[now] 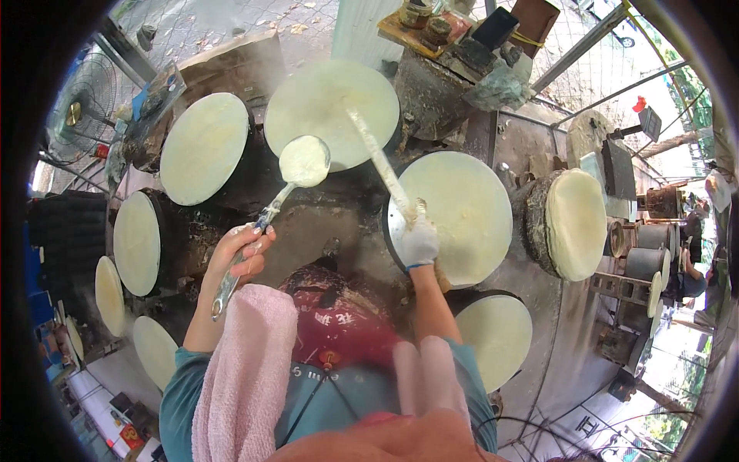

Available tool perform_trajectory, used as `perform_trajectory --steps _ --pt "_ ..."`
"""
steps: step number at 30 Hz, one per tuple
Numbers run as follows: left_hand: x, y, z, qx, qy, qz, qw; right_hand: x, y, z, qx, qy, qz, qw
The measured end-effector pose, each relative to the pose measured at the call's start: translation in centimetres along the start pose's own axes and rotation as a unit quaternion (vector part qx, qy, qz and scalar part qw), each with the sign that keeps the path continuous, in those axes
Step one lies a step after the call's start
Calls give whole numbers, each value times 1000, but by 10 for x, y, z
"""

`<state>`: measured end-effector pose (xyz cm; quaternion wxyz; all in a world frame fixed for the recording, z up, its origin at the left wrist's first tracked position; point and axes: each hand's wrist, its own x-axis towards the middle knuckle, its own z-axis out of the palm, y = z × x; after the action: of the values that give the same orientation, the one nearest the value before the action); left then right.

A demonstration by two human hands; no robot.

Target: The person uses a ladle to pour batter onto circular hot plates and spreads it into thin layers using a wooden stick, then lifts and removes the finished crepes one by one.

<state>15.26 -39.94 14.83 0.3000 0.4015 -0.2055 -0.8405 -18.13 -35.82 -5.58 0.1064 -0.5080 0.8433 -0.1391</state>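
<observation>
My left hand [240, 256] is bare and wrapped round the handle of a metal ladle [305, 162]. Pale batter fills the ladle's bowl, which hangs over the near edge of the far middle round griddle [327, 100]. That griddle carries a wide, pale green-white layer of batter. In a white glove, my right hand [419, 243] grips a long flat batter-coated stick [377, 160]; its far end reaches over the same griddle. Below the glove lies another pale batter-covered griddle [466, 212].
Several more coated griddles, including one at left [204, 148] and one at lower right [496, 339], curve around me. A thick stack of round pale sheets [577, 225] stands at right. A fan [77, 114] is at far left. Bowls and clutter top a stand [435, 77] behind.
</observation>
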Motion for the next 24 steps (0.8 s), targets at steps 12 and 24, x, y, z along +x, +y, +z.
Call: perform_trajectory --steps 12,24 --pt "16 22 -38 17 -37 -17 999 48 107 -150 95 134 23 986" --pt "53 49 -42 18 -87 -52 995 73 103 -322 -87 197 -10 976"
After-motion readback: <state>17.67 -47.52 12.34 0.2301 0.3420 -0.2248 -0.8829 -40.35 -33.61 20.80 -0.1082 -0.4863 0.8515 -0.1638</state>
